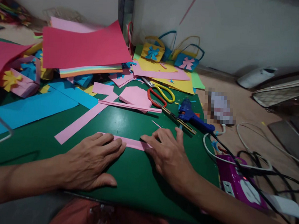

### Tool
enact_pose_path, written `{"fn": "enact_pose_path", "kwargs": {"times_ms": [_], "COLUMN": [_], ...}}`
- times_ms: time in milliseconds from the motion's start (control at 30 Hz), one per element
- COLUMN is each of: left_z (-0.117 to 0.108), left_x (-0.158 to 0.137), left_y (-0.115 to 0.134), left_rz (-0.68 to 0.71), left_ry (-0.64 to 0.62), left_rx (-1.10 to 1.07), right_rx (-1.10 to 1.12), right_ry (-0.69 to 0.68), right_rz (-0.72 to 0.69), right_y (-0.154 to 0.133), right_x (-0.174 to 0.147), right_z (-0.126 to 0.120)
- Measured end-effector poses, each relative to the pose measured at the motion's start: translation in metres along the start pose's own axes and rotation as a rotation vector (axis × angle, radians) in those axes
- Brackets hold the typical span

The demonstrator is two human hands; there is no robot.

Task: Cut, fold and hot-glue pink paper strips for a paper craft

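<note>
A pink paper strip [133,143] lies crosswise on the green tabletop, close to the front. My left hand [95,159] rests flat over its left part, fingers stretched out and thumb apart. At the strip's right end, my right hand [166,152] has its thumb and fingers closed on the paper; the exact grip is partly hidden. Just beyond lies a narrow folded pink strip [130,106], its middle against a pink folded paper piece [135,95]. Another flat pink strip [82,120] slants behind my left hand.
Scissors [162,92], a blue glue gun [192,115] and thin sticks [181,121] lie at the right. Small paper bags [153,52] stand at the back. A red sheet [85,48] tops a paper stack. Blue sheets [35,108] lie left; a purple power strip [237,185] and cables lie right.
</note>
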State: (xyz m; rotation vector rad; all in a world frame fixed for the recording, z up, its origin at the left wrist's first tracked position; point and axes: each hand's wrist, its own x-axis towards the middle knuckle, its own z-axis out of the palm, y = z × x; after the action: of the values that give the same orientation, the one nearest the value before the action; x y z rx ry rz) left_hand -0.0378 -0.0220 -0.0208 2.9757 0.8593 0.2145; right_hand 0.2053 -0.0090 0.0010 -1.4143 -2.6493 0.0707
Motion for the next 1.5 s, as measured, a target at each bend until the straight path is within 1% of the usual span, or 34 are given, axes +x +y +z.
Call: {"fn": "enact_pose_path", "kwargs": {"times_ms": [67, 133, 333, 467, 567, 633, 733, 833, 967, 1100, 1200, 1367, 1500], "left_z": [-0.003, -0.006, -0.016, -0.018, -0.016, -0.014, -0.010, -0.007, -0.006, -0.005, -0.002, 0.003, 0.008], "left_x": [0.002, 0.006, 0.025, 0.036, 0.033, 0.026, 0.017, 0.013, 0.012, 0.010, 0.007, -0.006, -0.022], "left_y": [0.002, 0.005, 0.017, 0.023, 0.023, 0.023, 0.022, 0.021, 0.020, 0.020, 0.019, 0.016, 0.011], "left_rz": [-0.012, -0.027, -0.123, -0.146, -0.134, -0.125, -0.122, -0.120, -0.117, -0.123, -0.117, -0.086, -0.143], "left_ry": [-0.039, -0.075, -0.161, -0.178, -0.167, -0.139, -0.095, -0.082, -0.073, -0.044, -0.016, 0.061, 0.120], "left_rx": [-0.001, -0.001, 0.026, 0.074, 0.096, 0.103, 0.115, 0.118, 0.102, 0.086, 0.092, 0.154, 0.199], "right_rx": [-0.042, -0.063, -0.094, -0.103, -0.122, -0.147, -0.204, -0.278, -0.338, -0.394, -0.442, -0.469, -0.454], "right_ry": [0.050, 0.064, 0.046, 0.048, 0.089, 0.138, 0.198, 0.193, 0.123, 0.102, 0.085, 0.063, 0.098], "right_rz": [-0.070, -0.109, -0.068, -0.039, -0.048, -0.114, -0.254, -0.314, -0.270, -0.147, -0.082, -0.046, -0.052], "right_y": [-0.001, 0.000, 0.001, -0.001, -0.004, -0.006, -0.009, -0.012, -0.010, 0.000, 0.006, 0.010, 0.011], "right_x": [-0.001, -0.002, 0.000, 0.000, -0.003, -0.005, -0.009, -0.013, -0.025, -0.046, -0.060, -0.070, -0.069], "right_z": [0.001, 0.002, 0.002, 0.000, 0.001, 0.004, 0.009, 0.010, 0.004, -0.004, -0.008, -0.009, -0.007]}}
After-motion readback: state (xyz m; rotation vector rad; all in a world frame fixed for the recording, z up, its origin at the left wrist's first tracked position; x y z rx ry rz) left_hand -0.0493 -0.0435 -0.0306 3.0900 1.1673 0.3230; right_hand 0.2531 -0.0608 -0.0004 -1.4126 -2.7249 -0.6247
